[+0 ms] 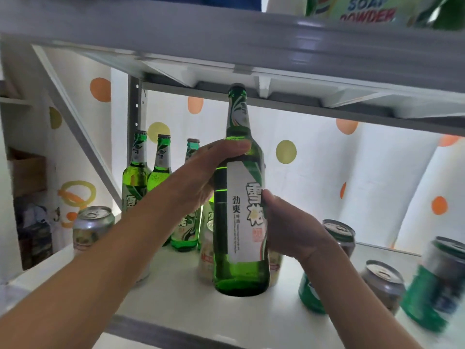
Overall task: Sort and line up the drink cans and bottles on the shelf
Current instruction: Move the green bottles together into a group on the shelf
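While both hands close on the tall green bottle (240,210), the grip is split: the left hand (208,170) wraps its shoulder from the left with the thumb laid across the top of the label, and the right hand (292,227) presses fingers against the label's lower right side. Held so, the bottle stands upright near the front middle of the white shelf (176,293); whether its base rests on the board or hangs just above it I cannot tell. Its cap sits very close under the upper shelf (251,79), so a careless lift could knock the neck against that underside. Just behind it stands a pale can (206,258), and further back left a cluster of green bottles (148,177), the likely row to join. Sliding the bottle back could tip that can or clink glass on glass. To the right, loose cans (383,283) crowd the right forearm, and a sweep of the elbow could topple them. A silver can (91,227) waits at far left.
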A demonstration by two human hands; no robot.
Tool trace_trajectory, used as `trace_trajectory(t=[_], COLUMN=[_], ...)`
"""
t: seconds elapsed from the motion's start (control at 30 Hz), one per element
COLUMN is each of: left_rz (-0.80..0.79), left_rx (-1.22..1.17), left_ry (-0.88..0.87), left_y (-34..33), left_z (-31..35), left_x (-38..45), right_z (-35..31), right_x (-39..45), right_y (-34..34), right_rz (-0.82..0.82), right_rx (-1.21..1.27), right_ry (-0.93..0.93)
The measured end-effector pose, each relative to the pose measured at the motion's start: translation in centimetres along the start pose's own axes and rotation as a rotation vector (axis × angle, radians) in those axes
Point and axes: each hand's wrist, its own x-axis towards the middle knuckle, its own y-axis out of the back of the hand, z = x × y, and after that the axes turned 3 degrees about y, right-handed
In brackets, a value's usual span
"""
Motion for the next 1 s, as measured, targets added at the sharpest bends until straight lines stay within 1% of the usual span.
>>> trace_trajectory(t=[0.1,0.17,0.23,0.3,0.37,0.43,0.5,0.57,0.67,0.83,1.0], left_rz=[-0.131,-0.177,-0.168,-0.138,-0.126,-0.073,0.070,0.191,0.283,0.378,0.335], left_rx=[-0.017,0.037,0.136,0.181,0.233,0.409,0.608,0.711,0.817,1.016,1.164], left_ry=[-0.018,-0.024,-0.031,-0.017,-0.016,-0.061,-0.138,-0.208,-0.262,-0.328,-0.363], left_y=[-0.5,-0.7,-1.0,-0.9,-0.5,0.3,1.6,3.0,4.2,4.7,4.9], left_z=[-0.3,-0.4,-0.5,-0.5,-0.2,0.2,0.2,-0.2,-0.7,-1.4,-0.5], left_x=[0.6,1.0,1.5,2.0,2.5,2.9,3.4,3.9,4.0,4.1,5.2], right_z=[0.4,0.6,0.6,0.6,0.4,0.0,-0.1,-0.2,-0.5,-1.2,-1.9], right_x=[-0.6,-0.8,-1.1,-1.2,-1.2,-1.0,-0.5,0.2,1.3,3.5,6.1], right_y=[0.3,0.2,0.2,0.3,0.8,1.5,2.4,3.3,4.6,6.6,8.6], right_rz=[-0.038,-0.020,0.007,0.084,0.198,0.290,0.376,0.470,0.588,0.729,0.753], right_rx=[0.265,0.266,0.258,0.275,0.270,0.221,0.151,0.094,0.069,0.071,0.049], right_ry=[0.075,0.113,0.158,0.187,0.199,0.172,0.149,0.137,0.140,0.136,0.064])
